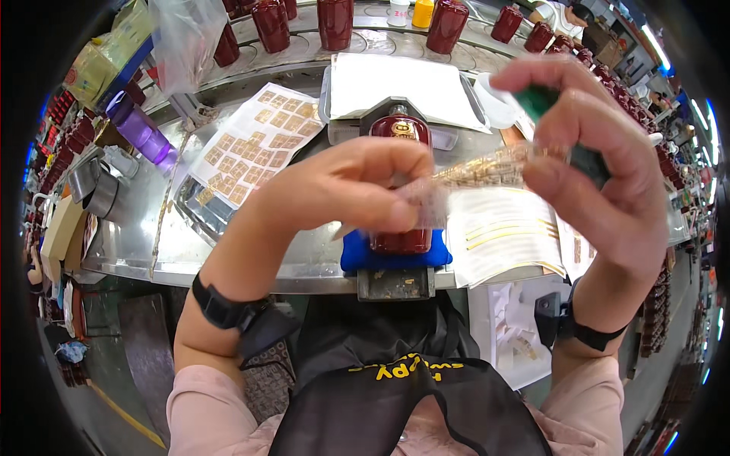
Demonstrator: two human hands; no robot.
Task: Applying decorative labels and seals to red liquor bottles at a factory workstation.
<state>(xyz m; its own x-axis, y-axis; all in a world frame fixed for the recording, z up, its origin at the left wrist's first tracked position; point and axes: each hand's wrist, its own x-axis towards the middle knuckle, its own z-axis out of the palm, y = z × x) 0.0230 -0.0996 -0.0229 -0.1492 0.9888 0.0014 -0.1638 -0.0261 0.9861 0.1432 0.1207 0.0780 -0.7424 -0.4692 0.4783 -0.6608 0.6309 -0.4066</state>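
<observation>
Pinching a thin clear film strip with gold print [487,169]: left hand [350,190] grips its 8 o'clock end, right hand [597,152] its 2 o'clock end. Strip's partly over a glossy dark-red bottle [401,243], neck toward 12 o'clock.

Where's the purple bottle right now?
In the head view, the purple bottle is at the upper left on the metal table, left of the sheet with gold squares.

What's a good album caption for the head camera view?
Left hand and right hand hold a gold-patterned strip over a dark red bottle at a metal workbench.
</observation>
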